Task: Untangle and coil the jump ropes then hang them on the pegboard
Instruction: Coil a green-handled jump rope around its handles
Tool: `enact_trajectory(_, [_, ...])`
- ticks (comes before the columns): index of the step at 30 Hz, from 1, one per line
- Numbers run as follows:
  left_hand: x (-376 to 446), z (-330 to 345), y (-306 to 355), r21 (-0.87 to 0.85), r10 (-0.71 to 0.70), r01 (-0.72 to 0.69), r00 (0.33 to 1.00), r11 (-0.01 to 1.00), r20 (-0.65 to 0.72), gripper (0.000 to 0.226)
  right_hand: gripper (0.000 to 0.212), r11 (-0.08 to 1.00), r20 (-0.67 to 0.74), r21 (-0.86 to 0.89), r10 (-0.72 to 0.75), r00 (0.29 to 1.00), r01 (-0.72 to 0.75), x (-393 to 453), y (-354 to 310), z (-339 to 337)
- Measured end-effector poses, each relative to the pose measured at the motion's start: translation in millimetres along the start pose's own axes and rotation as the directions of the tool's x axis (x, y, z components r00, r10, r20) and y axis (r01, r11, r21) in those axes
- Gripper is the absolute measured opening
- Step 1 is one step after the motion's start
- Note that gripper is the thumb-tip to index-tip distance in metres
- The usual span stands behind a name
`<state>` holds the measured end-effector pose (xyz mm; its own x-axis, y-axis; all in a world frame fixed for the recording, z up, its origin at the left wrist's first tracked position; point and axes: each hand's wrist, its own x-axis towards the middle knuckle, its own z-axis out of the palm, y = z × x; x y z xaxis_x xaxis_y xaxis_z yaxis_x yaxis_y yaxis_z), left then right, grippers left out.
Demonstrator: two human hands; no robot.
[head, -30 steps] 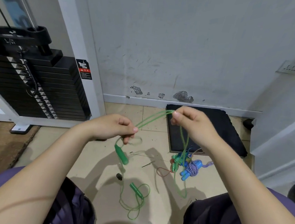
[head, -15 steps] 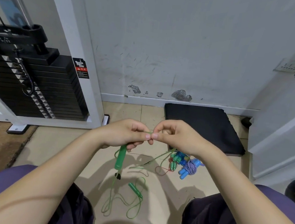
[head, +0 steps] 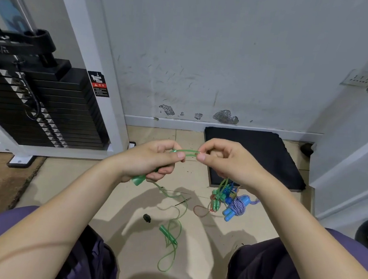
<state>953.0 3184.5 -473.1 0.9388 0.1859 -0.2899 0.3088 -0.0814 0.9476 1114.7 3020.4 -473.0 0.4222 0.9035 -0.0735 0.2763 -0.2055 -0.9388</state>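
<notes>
A clear green jump rope (head: 187,152) stretches between my two hands above the tiled floor. My left hand (head: 152,160) grips one green handle (head: 137,180) and pinches a fold of the cord. My right hand (head: 219,158) pinches the cord close beside it. The cord trails down to the floor, where its other green handle (head: 168,234) lies among loose loops. A tangled pile of other ropes (head: 229,200), with blue handles and a blue-white braided cord, sits on the floor under my right wrist.
A black weight stack (head: 40,106) in a white frame stands at the left. A black mat (head: 256,156) lies against the grey wall. A small black piece (head: 147,218) lies on the tiles. My knees frame the bottom. No pegboard is in view.
My hands came together from apart, gathering a short fold of green cord between them. The handle in my left hand has risen, and more cord now lies slack on the floor.
</notes>
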Motion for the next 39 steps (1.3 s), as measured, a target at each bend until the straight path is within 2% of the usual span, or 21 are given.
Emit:
enact_trajectory(3, [1.6,0.8,-4.0,0.010,0.029,-0.029,0.999,1.000,0.023,0.020,0.012,1.000,0.014,-0.002,-0.015,1.000,0.015,0.3,0.2,4.0])
enact_trajectory(8, [2.2,2.4,-6.1,-0.061,0.045,-0.042,0.998,0.997,0.045,0.018,0.006,0.999,-0.041,-0.028,-0.038,0.998,0.037,0.4,0.3,2.3])
enact_trajectory(13, [7.4,5.6,-8.3,-0.197,0.094,-0.112,0.991,0.974,-0.098,0.015,0.012,0.979,-0.177,-0.095,-0.195,0.965,0.180,1.7,-0.8,3.5])
enact_trajectory(15, [7.8,7.8,-8.5,-0.243,0.104,-0.118,0.992,0.963,-0.070,0.014,0.011,0.965,-0.139,-0.160,-0.232,0.963,0.209,0.1,-3.1,6.2])
enact_trajectory(19, [6.8,10.2,-8.0,-0.257,0.120,-0.110,0.992,0.960,0.026,0.019,0.015,0.963,-0.075,-0.208,-0.190,0.979,0.171,-1.3,-3.7,14.7])
enact_trajectory(23, [5.0,8.6,-7.8,-0.241,0.123,-0.113,0.992,0.964,0.025,0.012,0.014,0.968,-0.039,-0.196,-0.167,0.985,0.156,-1.3,-3.9,10.6])
enact_trajectory(27, [3.6,12.3,-7.7,-0.170,0.115,-0.111,0.993,0.979,0.015,0.015,0.015,0.969,0.012,-0.197,-0.149,0.989,0.149,-1.2,-0.5,11.3])
enact_trajectory(30, [0.9,5.2,-2.5,-0.093,0.098,-0.101,0.994,0.991,-0.045,0.024,0.013,0.985,-0.141,-0.096,-0.156,0.978,0.144,2.6,0.6,3.7])
enact_trajectory(33, [-2.8,-9.3,-0.6,-0.054,0.096,-0.104,0.986,0.993,-0.138,0.017,0.010,0.993,-0.291,0.029,-0.099,0.951,0.113,0.6,-3.9,-10.6])
enact_trajectory(36, [-2.2,-11.0,-2.6,-0.031,0.123,-0.131,0.973,0.991,-0.196,0.016,0.016,0.995,-0.218,0.078,-0.047,0.975,0.066,-5.4,-10.1,-12.2])
enact_trajectory(39, [2.1,5.6,-6.1,0.009,0.125,-0.125,0.979,0.992,-0.161,0.017,0.029,0.995,-0.049,0.098,-0.021,0.999,0.026,-5.5,-9.6,2.6])
